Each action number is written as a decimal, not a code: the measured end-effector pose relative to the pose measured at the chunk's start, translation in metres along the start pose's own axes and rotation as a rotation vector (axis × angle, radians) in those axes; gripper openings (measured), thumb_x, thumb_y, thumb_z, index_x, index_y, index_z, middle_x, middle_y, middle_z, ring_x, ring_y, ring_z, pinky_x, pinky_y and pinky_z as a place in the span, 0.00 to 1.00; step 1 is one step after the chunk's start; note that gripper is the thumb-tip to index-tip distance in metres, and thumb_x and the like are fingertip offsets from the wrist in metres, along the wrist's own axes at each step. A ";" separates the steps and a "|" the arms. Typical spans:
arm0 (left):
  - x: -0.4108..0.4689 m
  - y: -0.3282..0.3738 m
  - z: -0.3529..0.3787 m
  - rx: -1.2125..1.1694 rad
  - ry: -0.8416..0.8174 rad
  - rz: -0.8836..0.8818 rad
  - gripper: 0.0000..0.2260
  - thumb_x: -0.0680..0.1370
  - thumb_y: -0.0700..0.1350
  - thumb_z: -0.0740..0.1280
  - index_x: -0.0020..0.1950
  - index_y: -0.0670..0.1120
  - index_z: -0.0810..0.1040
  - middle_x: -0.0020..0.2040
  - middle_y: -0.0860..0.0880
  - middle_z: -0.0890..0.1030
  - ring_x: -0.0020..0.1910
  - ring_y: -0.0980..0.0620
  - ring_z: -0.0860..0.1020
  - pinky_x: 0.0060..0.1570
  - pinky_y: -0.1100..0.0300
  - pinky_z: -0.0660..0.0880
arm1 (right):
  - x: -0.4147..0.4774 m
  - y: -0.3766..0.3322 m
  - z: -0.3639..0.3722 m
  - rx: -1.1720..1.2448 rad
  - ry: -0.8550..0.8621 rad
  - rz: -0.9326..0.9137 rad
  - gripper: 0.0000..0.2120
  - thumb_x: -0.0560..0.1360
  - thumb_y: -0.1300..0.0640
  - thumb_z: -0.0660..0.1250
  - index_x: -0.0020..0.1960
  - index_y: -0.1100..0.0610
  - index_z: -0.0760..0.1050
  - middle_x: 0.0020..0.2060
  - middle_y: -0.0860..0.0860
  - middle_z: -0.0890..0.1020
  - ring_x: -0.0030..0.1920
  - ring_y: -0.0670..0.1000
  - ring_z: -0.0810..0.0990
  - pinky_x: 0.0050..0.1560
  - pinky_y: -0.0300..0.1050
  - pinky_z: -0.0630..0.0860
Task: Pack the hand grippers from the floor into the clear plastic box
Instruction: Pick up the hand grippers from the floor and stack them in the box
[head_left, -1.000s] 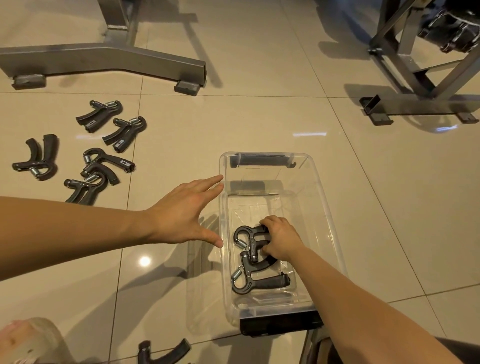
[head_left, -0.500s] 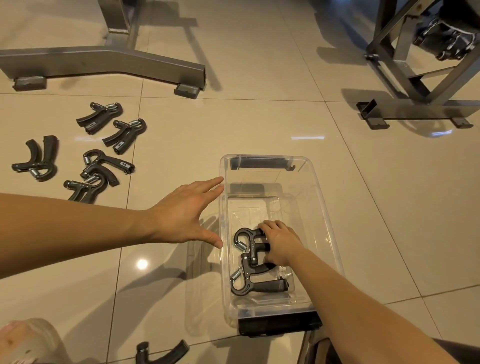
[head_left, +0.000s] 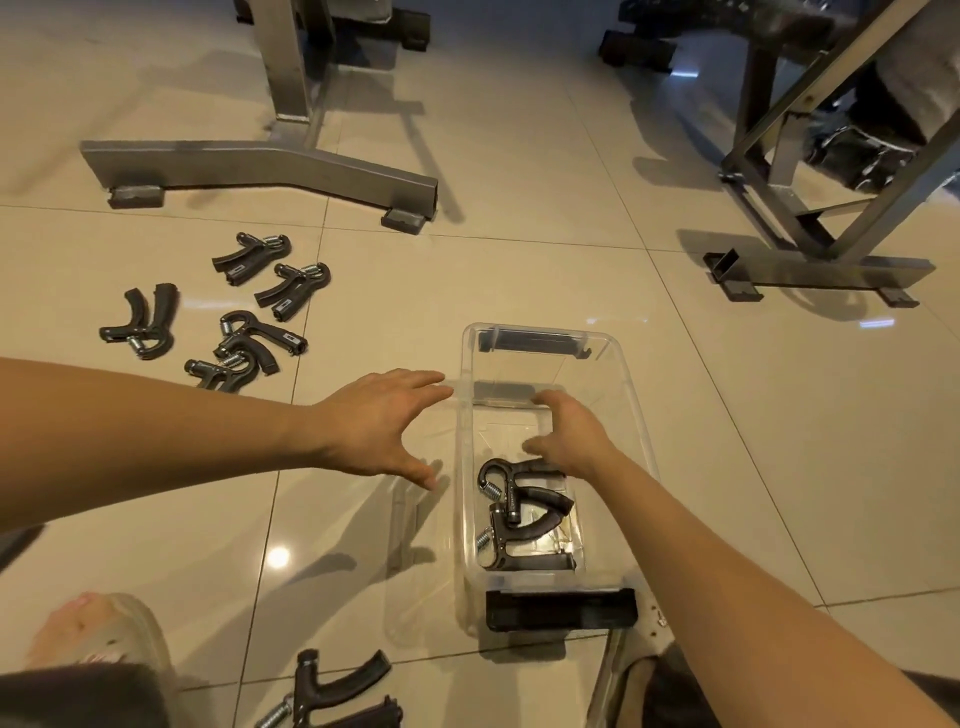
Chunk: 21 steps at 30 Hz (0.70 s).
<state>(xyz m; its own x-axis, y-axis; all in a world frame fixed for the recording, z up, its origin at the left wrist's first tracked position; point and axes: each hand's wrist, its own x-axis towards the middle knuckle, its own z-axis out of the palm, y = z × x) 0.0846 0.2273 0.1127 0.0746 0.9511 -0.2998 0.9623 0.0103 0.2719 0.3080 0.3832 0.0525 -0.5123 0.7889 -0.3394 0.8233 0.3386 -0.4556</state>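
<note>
- One wide-angle view, worn on the person's head, faces forward and steeply down at the tiled floor (head_left: 519, 156).
- Both forearms reach in from the left and lower right edges. The left hand (head_left: 379, 421) and right hand (head_left: 571, 436) sit mid-frame, close to the lens.
- The clear plastic box (head_left: 640, 441) lies near, just below centre.
- Metal equipment frames (head_left: 270, 166) stand farther off, along the top edge.

We see the left grip (head_left: 379, 426) and right grip (head_left: 571, 431) bare, forearms too; dark shorts (head_left: 78, 696) near left, a pale slipper (head_left: 137, 631) on the foot.
</note>
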 end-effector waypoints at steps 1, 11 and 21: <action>-0.008 0.000 -0.002 0.003 0.011 -0.013 0.48 0.69 0.70 0.71 0.82 0.53 0.55 0.82 0.52 0.54 0.80 0.50 0.55 0.76 0.52 0.55 | -0.004 -0.014 -0.007 0.029 0.035 -0.031 0.33 0.72 0.57 0.77 0.74 0.54 0.69 0.69 0.53 0.75 0.66 0.56 0.76 0.63 0.48 0.73; -0.128 -0.026 -0.051 0.075 0.052 -0.220 0.29 0.72 0.65 0.72 0.69 0.53 0.75 0.74 0.54 0.70 0.72 0.52 0.68 0.69 0.54 0.69 | -0.062 -0.159 -0.016 0.108 0.223 -0.478 0.16 0.76 0.56 0.70 0.64 0.53 0.77 0.60 0.48 0.80 0.59 0.49 0.78 0.59 0.49 0.75; -0.225 -0.103 0.007 -0.107 -0.033 -0.482 0.24 0.73 0.61 0.74 0.65 0.52 0.77 0.64 0.53 0.78 0.58 0.55 0.75 0.55 0.58 0.74 | -0.128 -0.186 0.145 -0.441 -0.363 -0.825 0.30 0.72 0.43 0.73 0.71 0.50 0.69 0.63 0.50 0.74 0.61 0.53 0.74 0.56 0.52 0.77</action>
<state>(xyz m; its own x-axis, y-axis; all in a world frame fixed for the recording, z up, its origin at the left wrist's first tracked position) -0.0295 0.0102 0.1460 -0.3628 0.8198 -0.4431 0.8571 0.4802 0.1867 0.1846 0.1451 0.0612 -0.9469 0.0418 -0.3188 0.1560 0.9268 -0.3415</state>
